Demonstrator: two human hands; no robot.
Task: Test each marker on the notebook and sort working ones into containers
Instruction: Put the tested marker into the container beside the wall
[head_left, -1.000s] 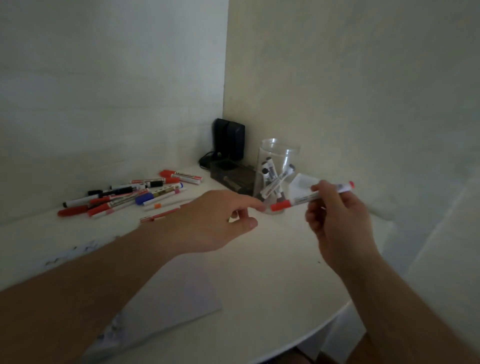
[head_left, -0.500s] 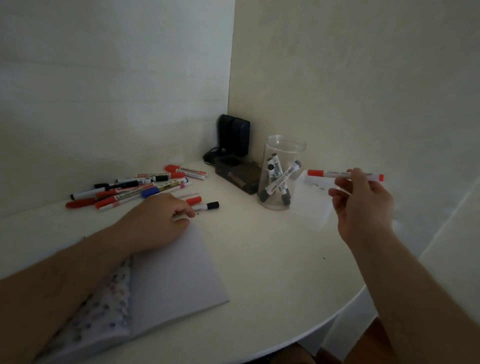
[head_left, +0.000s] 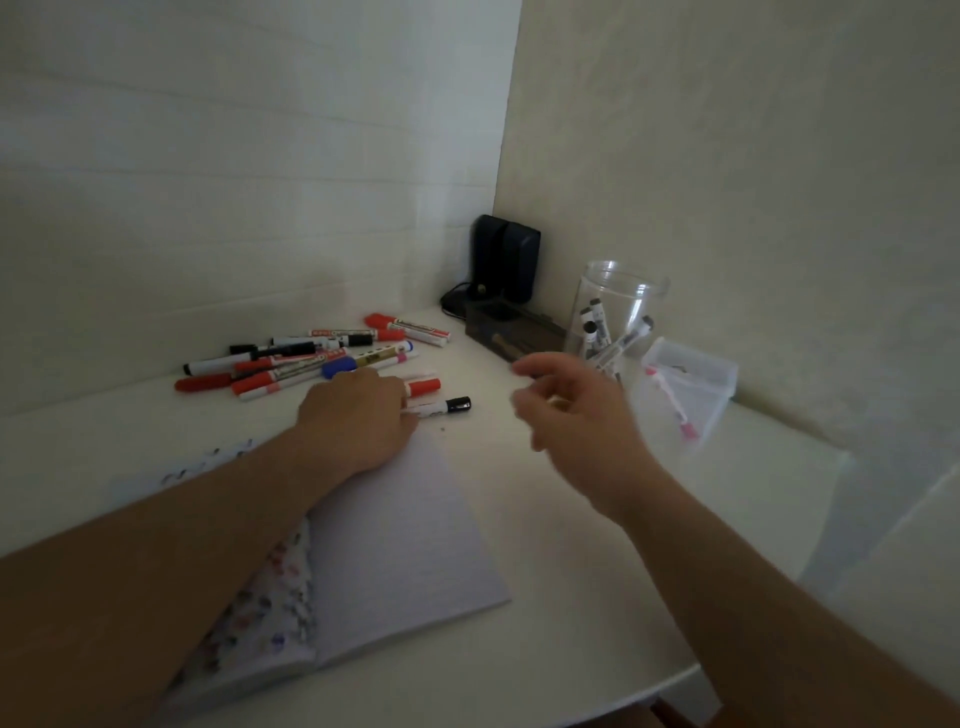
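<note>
White corner desk (head_left: 597, 597): with the right hand (head_left: 576, 415) blurred, loose-fingered and empty, the left hand (head_left: 358, 415) should pinch the black-capped marker (head_left: 445, 406) under its fingertips beside the notebook (head_left: 405, 530) and lift it cleanly.

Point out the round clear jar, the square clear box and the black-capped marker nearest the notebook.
round clear jar (head_left: 631, 296), head view, upper glass wall.
square clear box (head_left: 719, 387), head view, right side wall.
black-capped marker (head_left: 458, 404), head view, black cap.
</note>
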